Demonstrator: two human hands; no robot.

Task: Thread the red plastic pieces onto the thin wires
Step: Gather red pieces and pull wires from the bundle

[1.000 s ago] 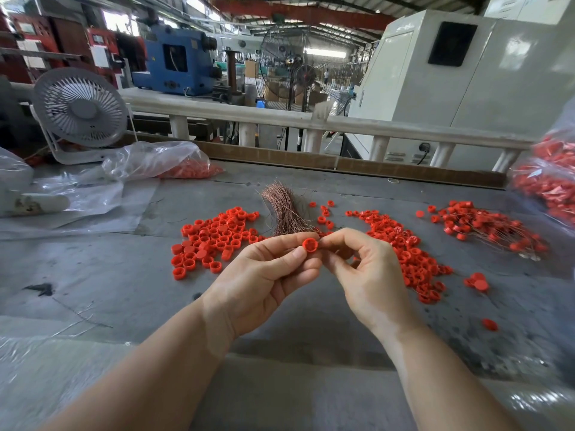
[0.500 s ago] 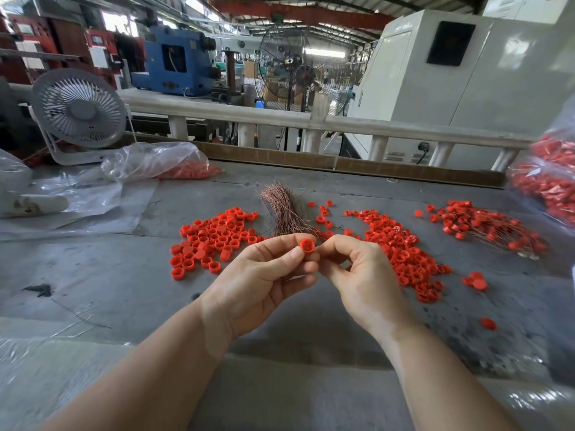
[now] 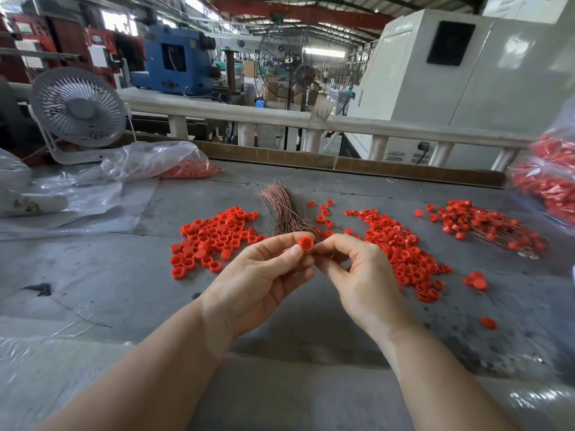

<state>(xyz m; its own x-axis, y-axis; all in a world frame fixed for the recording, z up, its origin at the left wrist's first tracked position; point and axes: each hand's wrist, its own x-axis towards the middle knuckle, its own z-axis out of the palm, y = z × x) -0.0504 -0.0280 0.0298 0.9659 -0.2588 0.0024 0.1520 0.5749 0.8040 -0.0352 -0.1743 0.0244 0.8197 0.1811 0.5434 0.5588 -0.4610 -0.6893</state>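
While you've got both hands up over the grey table [image 3: 93, 275], your left hand [image 3: 258, 281] is pinching a single red cap [image 3: 306, 243] between thumb and forefinger, open side facing you. Your right hand [image 3: 357, 275] sits right against it with the fingertips curled in and touching the cap's right edge; looks like a pinch on a wire, but honestly the wire itself is too thin to make out, so I can't tell what that hand actually holds. Just behind the cap lies the bundle of copper wires [image 3: 284, 209], fanned out toward the far side of the table. Left of that bundle is a loose pile of caps [image 3: 214, 236], and to the right a longer scatter of caps [image 3: 401, 247] runs down past your right hand. Further right there's a heap of caps already on wires [image 3: 485, 223], with a few stray caps [image 3: 476, 280] nearer you. At the far right edge hangs a clear bag of red pieces [image 3: 550, 181], and on the left sit a crumpled plastic bag [image 3: 149, 161] and a small white fan [image 3: 77, 110].
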